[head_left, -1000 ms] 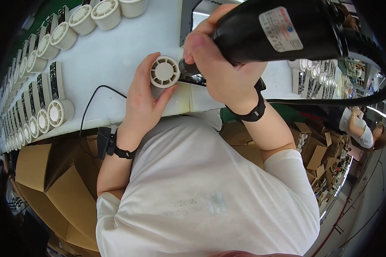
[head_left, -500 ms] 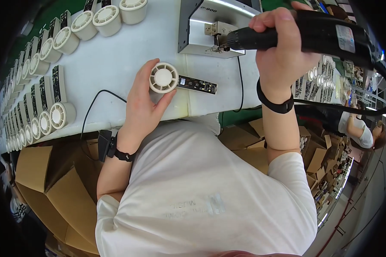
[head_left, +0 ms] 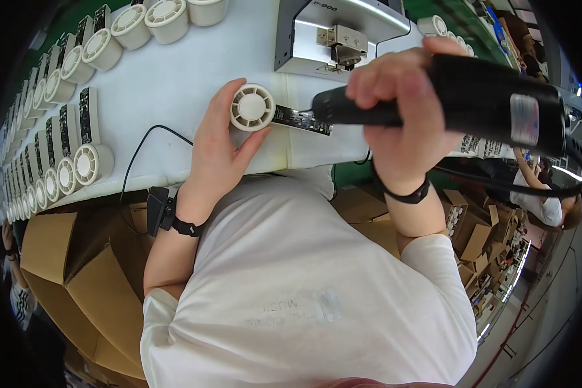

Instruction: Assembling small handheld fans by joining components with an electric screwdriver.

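Note:
My left hand (head_left: 215,155) grips a white round housing with a vented, spoked face (head_left: 252,107) near the table's front edge, fingers and thumb on opposite sides. From the housing's right side sticks a narrow dark circuit board (head_left: 290,117), lying toward the right. My right hand (head_left: 401,119) is wrapped round a black electric screwdriver (head_left: 491,97), held nearly level with its nose pointing left. The screwdriver's tip is over the board; whether it touches cannot be made out. Behind it stands a silver screw feeder (head_left: 301,48) with a metal pick-up block.
Rows of similar white housings with boards (head_left: 92,163) line the table's left side. A thin black cable (head_left: 139,155) curves over the table edge by my left wrist. Open cardboard boxes (head_left: 103,291) stand below on the left. A person (head_left: 540,200) sits far right.
My right hand has brought the screwdriver from the feeder's block down and left, over the circuit board. My left hand keeps its grip on the housing.

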{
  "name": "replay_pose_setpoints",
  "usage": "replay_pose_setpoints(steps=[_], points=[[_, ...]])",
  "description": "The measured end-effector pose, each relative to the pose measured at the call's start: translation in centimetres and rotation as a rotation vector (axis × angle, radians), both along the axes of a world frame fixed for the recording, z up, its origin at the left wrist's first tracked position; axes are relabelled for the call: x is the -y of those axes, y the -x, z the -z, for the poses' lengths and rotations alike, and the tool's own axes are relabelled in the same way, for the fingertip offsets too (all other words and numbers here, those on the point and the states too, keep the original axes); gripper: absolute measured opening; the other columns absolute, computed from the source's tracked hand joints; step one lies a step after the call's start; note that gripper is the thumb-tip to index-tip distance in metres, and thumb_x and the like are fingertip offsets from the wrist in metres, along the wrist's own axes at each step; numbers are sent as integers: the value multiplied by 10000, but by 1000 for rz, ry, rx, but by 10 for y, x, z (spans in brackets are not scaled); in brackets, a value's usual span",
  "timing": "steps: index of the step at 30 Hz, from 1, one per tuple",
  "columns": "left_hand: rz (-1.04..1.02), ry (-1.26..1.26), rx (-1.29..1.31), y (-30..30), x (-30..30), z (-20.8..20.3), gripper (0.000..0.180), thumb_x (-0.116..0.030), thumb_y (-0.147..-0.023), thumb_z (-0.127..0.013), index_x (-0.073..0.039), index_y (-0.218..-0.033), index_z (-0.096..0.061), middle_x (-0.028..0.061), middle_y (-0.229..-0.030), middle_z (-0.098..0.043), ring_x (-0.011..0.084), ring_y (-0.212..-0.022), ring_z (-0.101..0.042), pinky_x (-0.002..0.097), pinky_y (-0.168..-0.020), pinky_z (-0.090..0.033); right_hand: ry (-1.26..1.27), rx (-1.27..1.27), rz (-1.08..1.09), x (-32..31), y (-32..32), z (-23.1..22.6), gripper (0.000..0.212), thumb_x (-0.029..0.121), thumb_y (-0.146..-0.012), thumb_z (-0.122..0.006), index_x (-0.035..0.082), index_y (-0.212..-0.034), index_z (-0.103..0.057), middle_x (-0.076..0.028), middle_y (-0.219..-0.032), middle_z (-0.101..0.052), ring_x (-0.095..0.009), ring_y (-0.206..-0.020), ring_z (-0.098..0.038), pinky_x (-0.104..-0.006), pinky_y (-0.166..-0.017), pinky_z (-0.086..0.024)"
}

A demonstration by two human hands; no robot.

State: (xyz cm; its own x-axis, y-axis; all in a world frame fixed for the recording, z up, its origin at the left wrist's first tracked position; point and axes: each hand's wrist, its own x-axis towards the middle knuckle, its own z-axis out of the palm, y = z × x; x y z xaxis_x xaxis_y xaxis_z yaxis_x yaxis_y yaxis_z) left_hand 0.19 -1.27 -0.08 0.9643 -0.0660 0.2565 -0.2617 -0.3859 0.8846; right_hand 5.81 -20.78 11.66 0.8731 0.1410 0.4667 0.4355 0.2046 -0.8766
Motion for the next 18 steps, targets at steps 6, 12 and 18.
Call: replay_pose_setpoints(steps=[6,12,18], points=[[-1,11,4,1,-1,0,699,-73,-798,-753,-37,-1399,-399,199,-1320,-528,376,-1154,-567,405,-947,-490,209,46,-83,-18,9,13,389,-1,-913,-527,10,-1260,-353,-90,-776,-561,-186,-620,-527,-403,-635,-512],[-3,-16,26,1,-1,-2,705,-66,-793,-753,-39,-1400,-396,203,-1324,-525,381,-1150,-568,405,-946,-489,156,40,-103,-23,8,19,389,4,-912,-561,21,-1247,-365,-85,-771,-563,-184,-615,-528,-395,-627,-510],[0,-24,20,1,-2,-3,706,-61,-789,-754,-39,-1398,-397,208,-1326,-523,386,-1151,-566,409,-948,-486,166,21,-109,-26,7,20,377,37,-921,-587,36,-1230,-370,-76,-758,-556,-180,-619,-527,-389,-627,-508]])
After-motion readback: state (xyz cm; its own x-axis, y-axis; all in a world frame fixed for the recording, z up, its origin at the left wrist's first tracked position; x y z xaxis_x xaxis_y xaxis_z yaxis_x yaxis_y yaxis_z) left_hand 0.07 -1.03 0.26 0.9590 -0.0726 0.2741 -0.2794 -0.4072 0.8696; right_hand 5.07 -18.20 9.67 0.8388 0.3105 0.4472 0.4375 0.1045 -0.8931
